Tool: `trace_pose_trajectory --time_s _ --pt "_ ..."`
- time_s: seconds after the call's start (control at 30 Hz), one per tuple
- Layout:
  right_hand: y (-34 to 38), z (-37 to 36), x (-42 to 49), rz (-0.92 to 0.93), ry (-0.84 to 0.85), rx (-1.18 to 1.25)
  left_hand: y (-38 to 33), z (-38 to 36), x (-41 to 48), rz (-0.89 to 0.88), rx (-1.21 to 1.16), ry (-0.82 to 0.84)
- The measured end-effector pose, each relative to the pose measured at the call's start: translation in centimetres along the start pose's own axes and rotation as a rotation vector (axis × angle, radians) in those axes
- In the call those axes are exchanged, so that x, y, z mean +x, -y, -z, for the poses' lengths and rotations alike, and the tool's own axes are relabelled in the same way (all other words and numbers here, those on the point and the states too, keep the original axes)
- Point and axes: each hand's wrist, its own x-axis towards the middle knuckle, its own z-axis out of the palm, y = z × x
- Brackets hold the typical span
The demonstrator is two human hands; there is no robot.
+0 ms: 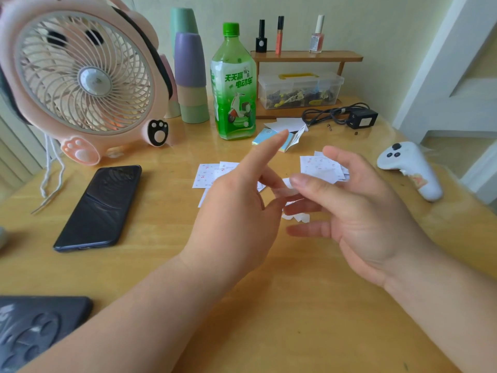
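My left hand [236,211] hovers over the wooden table [269,305] with its index finger stretched up and forward and the other fingers loosely spread. My right hand [363,216] faces it, palm turned left. Its thumb and fingers pinch a thin translucent strip [285,191] right at the left hand's fingers. Small white printed paper wrappers [207,176] lie on the table behind the left hand. More wrappers [320,168] show between the right thumb and index finger; I cannot tell whether those are held or lying on the table. White scraps [298,218] lie under the hands.
A black phone [99,208] lies at left, a pink fan [83,76] behind it. Stacked cups [191,71], a green bottle [234,84], a clear box [298,90] under a wooden rack [306,56], a charger [360,117]. White controller [411,168] at right, dark case [35,329] bottom left.
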Motion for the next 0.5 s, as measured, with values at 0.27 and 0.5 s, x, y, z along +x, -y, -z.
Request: trace_pose_trajectory --time_s 0.27,0.5 --pt "-0.4 0.5 1.0 0.033 -0.216 0.237 -1.7 -0.4 -0.4 -0.19 0.327 0.063" --pt "-0.8 1.2 1.9 -0.113 -0.176 0.38 -1.8 -1.3 -0.9 -0.331 0.392 0.111"
